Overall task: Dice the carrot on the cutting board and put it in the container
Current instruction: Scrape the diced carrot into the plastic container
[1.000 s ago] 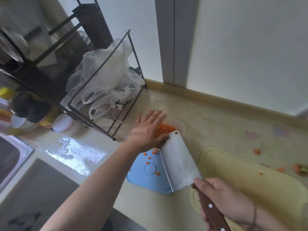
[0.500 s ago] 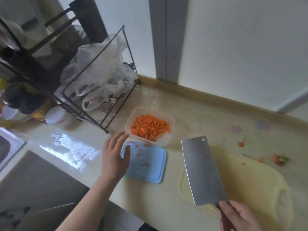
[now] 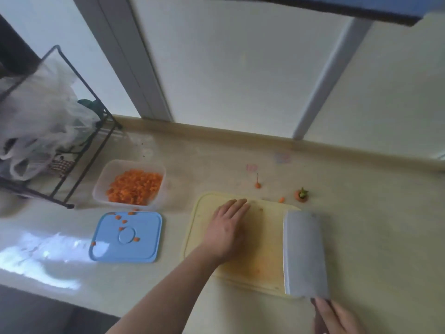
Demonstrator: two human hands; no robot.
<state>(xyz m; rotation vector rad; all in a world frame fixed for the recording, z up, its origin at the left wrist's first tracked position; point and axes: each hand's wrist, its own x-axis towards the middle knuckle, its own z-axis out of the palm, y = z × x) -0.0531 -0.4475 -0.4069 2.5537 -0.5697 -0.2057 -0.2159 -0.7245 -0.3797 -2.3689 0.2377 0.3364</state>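
A clear plastic container (image 3: pixel 103 179) on the counter holds a heap of diced carrot (image 3: pixel 134 186). Its blue lid (image 3: pixel 142 247) lies in front of it with a few carrot bits on top. The pale yellow cutting board (image 3: pixel 262 266) lies to the right, stained orange. My left hand (image 3: pixel 228 229) lies flat on the board with straight fingers. My right hand (image 3: pixel 337 317) grips the handle of a cleaver (image 3: pixel 304 254), whose blade lies flat over the board's right side. A carrot top (image 3: pixel 301 196) and small carrot scraps (image 3: pixel 258 185) lie behind the board.
A black wire rack (image 3: pixel 96 150) with white plastic bags (image 3: pixel 41 119) stands at the left, close to the container. The wall and a window frame (image 3: pixel 134 63) run along the back of the counter. The counter's front edge (image 3: pixel 72 300) is at the lower left.
My left hand moved from the lid's edge to the cutting board. The cleaver swung right and now lies over the board's right side. The view shifted right.
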